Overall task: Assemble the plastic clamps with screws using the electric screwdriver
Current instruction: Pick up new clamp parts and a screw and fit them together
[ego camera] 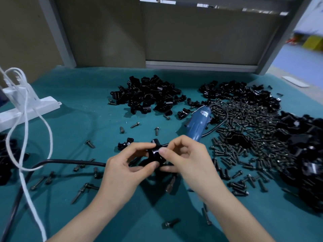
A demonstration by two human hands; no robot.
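A desk (pixel 83 88) covered in teal cloth fills the view, with a grey-brown partition wall (pixel 192 35) at its far edge.

On the right side lies a broad heap of dark screws (pixel 248 130). A large mound of black plastic parts (pixel 307 154) sits against the right edge. Two more piles of black clamp pieces lie on the far side: one at far centre (pixel 148 95) and one at far right (pixel 234 91), just beyond the screws.

On the left, a white power strip (pixel 33 109) lies on the cloth, and a white cord (pixel 28 137) loops from it toward the near edge. A black cable (pixel 70 161) runs from the near left toward the centre and passes behind the hands.

Two bare forearms reach in from the near edge. The left hand (pixel 122 173) and the right hand (pixel 190 161) meet at the centre, raised just above the cloth. Both sets of fingers are curled and pinch one black clamp (pixel 155 152) between thumb and fingertips, from the left and from the right.

Just beyond the right hand, a blue electric screwdriver (pixel 199 123) lies on the desk at the left edge of the screw heap, with neither hand on it.

A single clamp piece (pixel 125 144) sits just beyond the left hand. Loose screws (pixel 135 125) are scattered over the cloth around the hands.
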